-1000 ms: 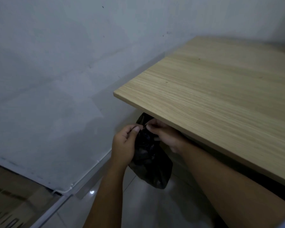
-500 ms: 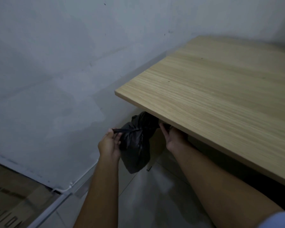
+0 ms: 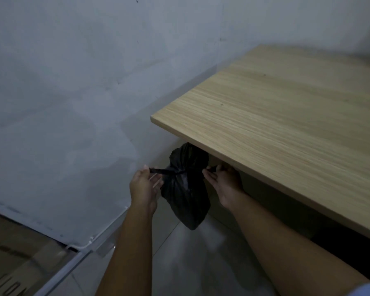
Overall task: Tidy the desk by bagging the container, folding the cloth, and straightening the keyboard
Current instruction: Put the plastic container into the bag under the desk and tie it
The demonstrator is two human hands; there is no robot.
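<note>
I see the black bag [image 3: 185,189] hanging below the counter [image 3: 286,133] edge, left hand [image 3: 144,186] and right hand [image 3: 223,181] fingers pinching its tie ends; too hard a pull may tear thin plastic or slip the knot.

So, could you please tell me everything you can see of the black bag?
The black bag looks like thin, crinkled plastic, bulging as if something is inside, though its contents are hidden. Its neck is cinched by a knot, with the loose top puffed above it. It hangs off the floor beside the wooden desk edge, its top tucked under it. The left hand and right hand each pinch one tie end, stretched sideways.
</note>
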